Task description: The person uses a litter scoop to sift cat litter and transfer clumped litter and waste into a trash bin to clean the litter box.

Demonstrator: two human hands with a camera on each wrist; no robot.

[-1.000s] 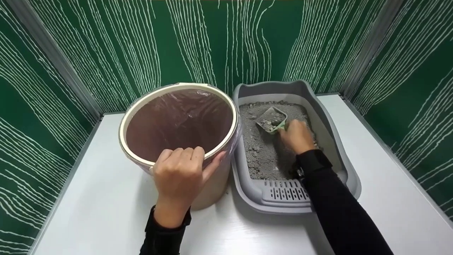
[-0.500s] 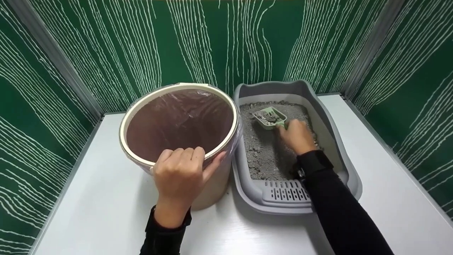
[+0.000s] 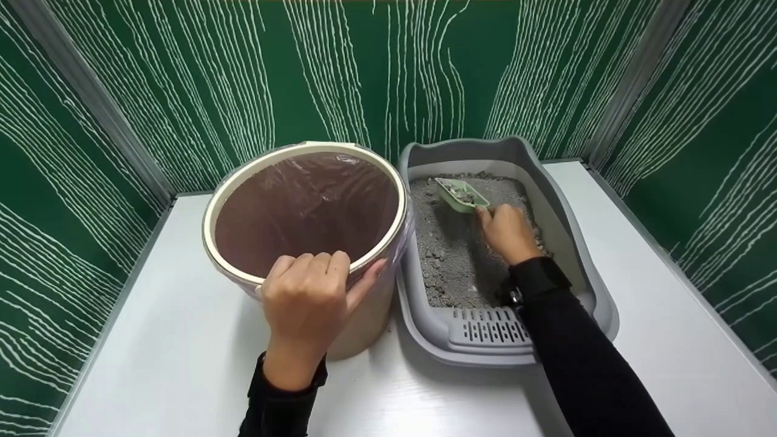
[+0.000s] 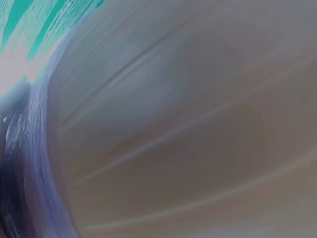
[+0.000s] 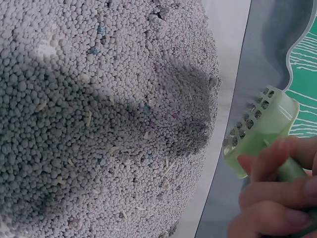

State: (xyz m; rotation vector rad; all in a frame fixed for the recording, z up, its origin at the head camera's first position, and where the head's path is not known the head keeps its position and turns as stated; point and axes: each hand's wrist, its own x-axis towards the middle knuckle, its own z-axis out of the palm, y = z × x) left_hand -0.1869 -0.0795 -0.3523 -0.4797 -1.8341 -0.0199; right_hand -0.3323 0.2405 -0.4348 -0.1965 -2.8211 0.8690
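My right hand [image 3: 510,233] grips the handle of a pale green litter scoop [image 3: 462,197], which holds grey clumps and is tilted above the litter. In the right wrist view the slotted scoop [image 5: 262,129] is seen from below, fingers curled round its handle. Grey granular litter [image 3: 452,261] fills the floor of a grey litter box [image 3: 419,321]. My left hand [image 3: 309,303] holds the near rim of a cream trash bin [image 3: 209,233], fingers over the edge and thumb outside. A clear plastic liner [image 3: 328,182] covers its inside. The left wrist view shows mostly the bin's ribbed outer wall [image 4: 188,124].
Bin and litter box stand side by side on a white table [image 3: 158,340]. Green panels with white wavy lines [image 3: 425,73] enclose the back and both sides. A slotted step [image 3: 495,328] forms the litter box's front.
The scoop has levelled, then tipped so its far left edge rises, and it holds less litter than before. The right hand has barely shifted; the left hand and bin stay put.
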